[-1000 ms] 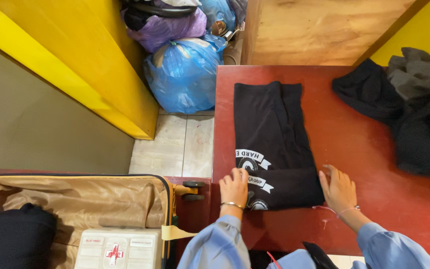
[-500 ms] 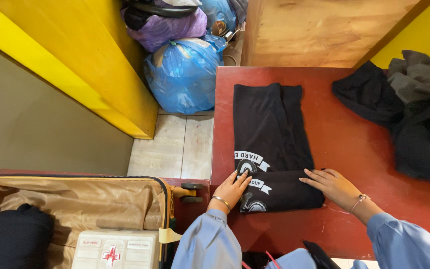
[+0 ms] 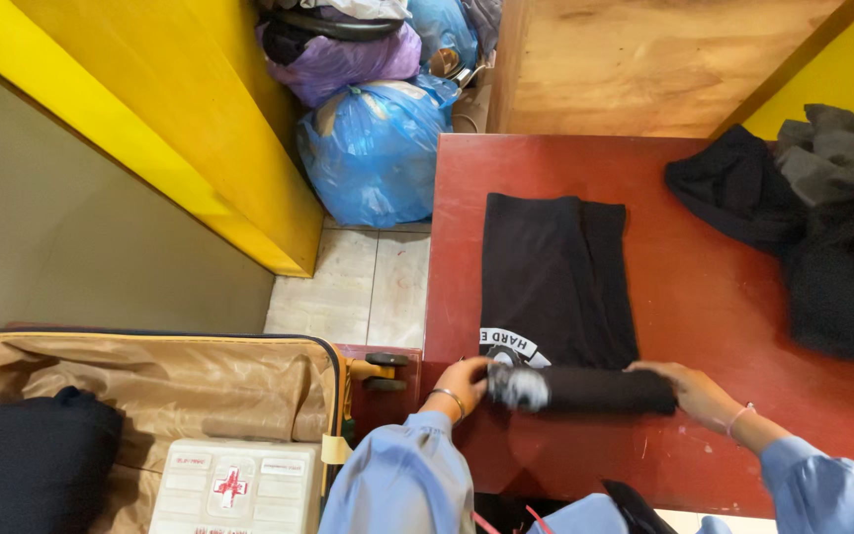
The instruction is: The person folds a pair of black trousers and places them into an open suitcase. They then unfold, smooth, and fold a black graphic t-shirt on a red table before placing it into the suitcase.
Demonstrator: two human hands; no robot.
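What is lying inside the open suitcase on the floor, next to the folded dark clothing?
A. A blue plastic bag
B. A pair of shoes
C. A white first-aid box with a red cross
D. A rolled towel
C: in the open suitcase, a white first-aid box with a red cross on its lid sits beside the folded dark clothing.

Counted: two hands, left (image 3: 462, 381) and right (image 3: 694, 391). One black shirt (image 3: 551, 287) on one red table (image 3: 733, 346). One clothes heap (image 3: 812, 218). One open suitcase (image 3: 150, 396), one first-aid box (image 3: 234, 487). Two blue bags (image 3: 378, 148), one purple bag (image 3: 348, 59).
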